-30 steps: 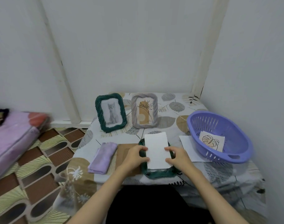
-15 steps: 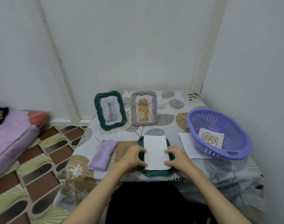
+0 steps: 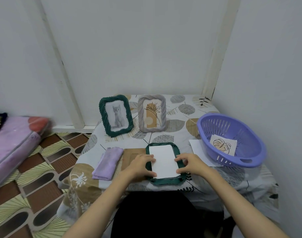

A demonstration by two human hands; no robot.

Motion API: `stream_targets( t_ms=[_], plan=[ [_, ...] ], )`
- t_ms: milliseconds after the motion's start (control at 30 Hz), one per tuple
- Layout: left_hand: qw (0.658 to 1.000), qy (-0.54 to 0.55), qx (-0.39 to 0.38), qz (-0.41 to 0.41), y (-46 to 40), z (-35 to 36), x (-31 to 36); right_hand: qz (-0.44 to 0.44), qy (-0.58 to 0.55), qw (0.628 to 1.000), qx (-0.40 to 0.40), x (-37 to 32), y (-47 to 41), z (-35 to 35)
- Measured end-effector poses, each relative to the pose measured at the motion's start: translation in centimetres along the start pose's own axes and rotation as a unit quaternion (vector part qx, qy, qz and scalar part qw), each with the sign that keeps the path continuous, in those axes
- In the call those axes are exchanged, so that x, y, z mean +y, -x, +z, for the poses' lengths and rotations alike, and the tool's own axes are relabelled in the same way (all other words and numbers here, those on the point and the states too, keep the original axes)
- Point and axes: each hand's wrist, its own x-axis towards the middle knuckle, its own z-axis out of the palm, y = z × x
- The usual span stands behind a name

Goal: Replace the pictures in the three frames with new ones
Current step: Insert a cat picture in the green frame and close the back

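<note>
a: head view, the only one. the white sheet [image 3: 163,161] lies blank side up inside the dark green frame [image 3: 164,180], which is flat on its face at the near edge of the table [image 3: 181,134]. what could go wrong?

b: i'd judge the sheet could sit skewed or catch on the frame's inner rim if one side gets pushed harder than the other. the brown backing board [image 3: 129,156] is out, just left of the frame, so nothing pins the paper yet.

a: and the hands?

b: left hand [image 3: 142,164] rests on the frame's left edge, fingertips touching the sheet's left side. right hand [image 3: 188,163] mirrors it on the right. fingers are bent and pressing rather than wrapped round anything; i read both as unclenched, holding nothing.

a: the rest of the task?

b: the cat frame [image 3: 116,115] and the grey frame [image 3: 152,112] stand upright at the back. one leaf print [image 3: 222,146] lies in the purple basket [image 3: 250,155], beside a white sheet.
</note>
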Motion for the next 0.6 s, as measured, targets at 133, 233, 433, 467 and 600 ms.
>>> stream_targets(
  t_ms=[133,233,433,467,600],
  plan=[
    [1.000,0.000,-0.016,-0.004,-0.08,-0.30,-0.06,-0.004,0.020,1.000,-0.005,0.21,0.10,0.37],
    [0.999,-0.003,-0.031,-0.007,-0.21,-0.30,-0.13,-0.009,0.040,0.999,-0.016,0.41,0.23,0.41],
    [0.999,0.006,-0.049,-0.007,-0.13,-0.52,0.06,-0.029,0.079,0.996,-0.038,0.36,0.45,0.43],
    [0.999,0.005,-0.052,-0.007,-0.09,-0.61,0.15,-0.034,0.088,0.995,-0.039,0.30,0.44,0.48],
    [0.998,0.011,-0.052,-0.013,0.08,-0.67,0.25,-0.042,0.105,0.992,-0.046,0.24,0.29,0.63]
  ],
)
